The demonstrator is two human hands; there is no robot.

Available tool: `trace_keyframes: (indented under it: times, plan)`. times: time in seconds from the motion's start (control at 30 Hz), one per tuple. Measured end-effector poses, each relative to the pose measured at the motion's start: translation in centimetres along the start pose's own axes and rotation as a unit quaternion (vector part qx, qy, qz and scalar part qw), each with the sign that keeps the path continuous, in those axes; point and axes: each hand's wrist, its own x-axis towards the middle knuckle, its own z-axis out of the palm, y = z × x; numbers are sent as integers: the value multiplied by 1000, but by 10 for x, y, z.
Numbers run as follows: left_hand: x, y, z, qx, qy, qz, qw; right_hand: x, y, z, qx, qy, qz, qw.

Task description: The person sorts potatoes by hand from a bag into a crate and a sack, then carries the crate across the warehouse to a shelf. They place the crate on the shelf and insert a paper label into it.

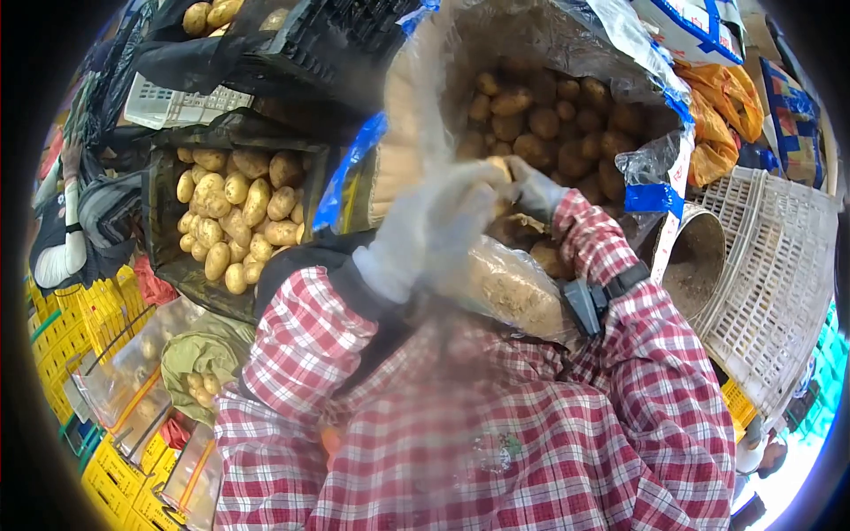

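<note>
Both my hands wear grey gloves and meet over the near edge of a large plastic-lined box (660, 159) of brownish potatoes (553, 124). A small part of a light potato (501, 166) shows between them. My right hand (537, 191) is closed with its fingertips on that potato. My left hand (434, 221) lies right beside it, its fingers bent toward the potato, but a blur over the picture hides how they close. Under my hands, clear plastic film (513, 288) hangs over the box's near side, with more potatoes (551, 257) by it.
At left stands a dark-lined crate (164, 239) of paler potatoes (221, 208). A black crate (328, 44) is behind it. An olive bag (199, 354) with a few potatoes lies lower left. White baskets (770, 274) and an orange bag (722, 115) are at right. A person's arm (66, 239) shows far left.
</note>
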Motion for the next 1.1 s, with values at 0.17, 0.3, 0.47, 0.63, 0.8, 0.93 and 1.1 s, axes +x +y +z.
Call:
trace_keyframes:
  times: [0.17,0.3,0.47,0.63,0.8,0.93,1.1]
  plan:
    - [11,8,-3,-119,116,-27,986,-63,-98,6,346,-46,-17,937]
    - [16,7,3,221,147,161,951,-82,-90,8,518,-261,-64,812]
    - [-9,40,55,537,-84,406,735,-128,-50,100,271,67,-328,902]
    - [0,3,18,167,-50,22,984,-177,-89,103,577,-131,-119,797]
    - [-33,29,52,155,-133,72,976,-188,-93,103,561,-57,-42,825]
    - [-30,7,45,153,1,19,988,-184,-77,102,168,26,-191,967]
    - [-27,36,37,116,11,-327,938,-184,-75,109,-74,173,-311,932]
